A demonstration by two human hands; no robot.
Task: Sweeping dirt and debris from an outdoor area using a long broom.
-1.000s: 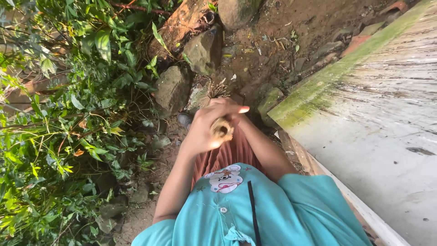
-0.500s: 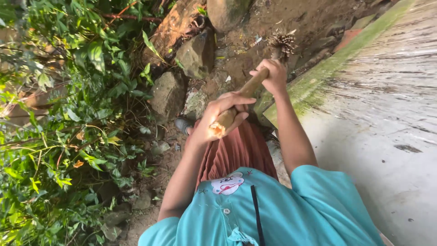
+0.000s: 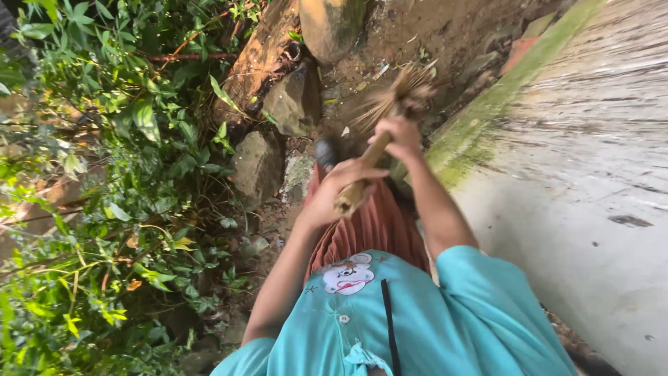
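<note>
A pale concrete slab (image 3: 591, 181) fills the right side of the view, streaked grey and edged along its left border with a strip of green moss (image 3: 480, 125). Left of it runs a band of bare brown soil (image 3: 431, 35) scattered with bits of litter and dry leaves. Dense green bushes (image 3: 90, 209) take up the whole left side, and between them and the soil sits a row of grey stones (image 3: 259, 163), the biggest near the top edge.

The person stands on the soil beside the slab's mossy border, wearing a turquoise shirt (image 3: 410, 320) and a rust-coloured pleated skirt (image 3: 365, 230); a dark shoe (image 3: 325, 153) shows just past the skirt.

Both hands are wrapped around a stick broom (image 3: 379, 139). The left hand (image 3: 332, 191) is curled tightly around the near end of the thick wooden handle, whose cut end pokes out just below the fist. The right hand (image 3: 398, 137) is clenched around the handle farther along, close to where the bristles begin. The handle runs slantwise between the two fists, away from the body. The bundle of thin brown bristles (image 3: 400, 94) fans out beyond the right hand, blurred, over the soil near the slab's mossy border; whether the tips touch the ground cannot be told.
</note>
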